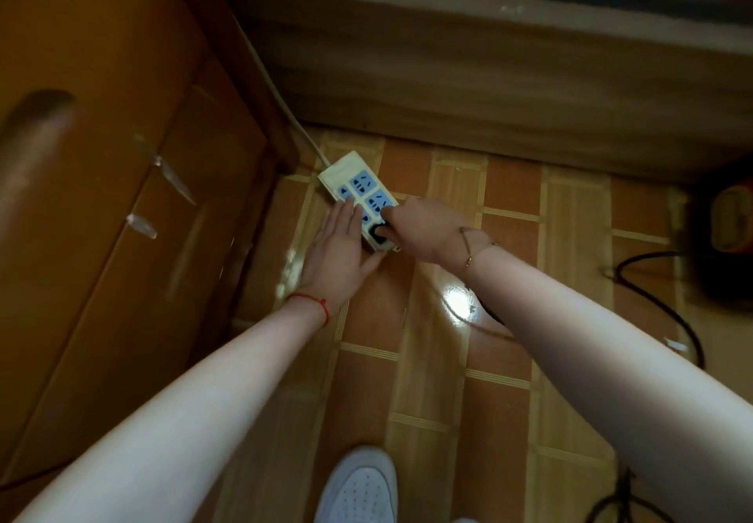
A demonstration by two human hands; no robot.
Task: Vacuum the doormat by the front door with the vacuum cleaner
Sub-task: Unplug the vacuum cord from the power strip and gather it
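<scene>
Pinning the cream plastic power strip with blue sockets (358, 192) flat to the tiled floor, the left hand (340, 251) lies open, fingers spread, gripping nothing, so the strip won't slide. The right hand (423, 233) pinches the round black plug (377, 232) at the near socket, seemingly pushing it in. Its black cable (652, 298) trails right toward a dark, blurred shape, possibly the vacuum.

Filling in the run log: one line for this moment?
left hand flat, steadying power strip | right hand on black plug | vacuuming not begun
</scene>
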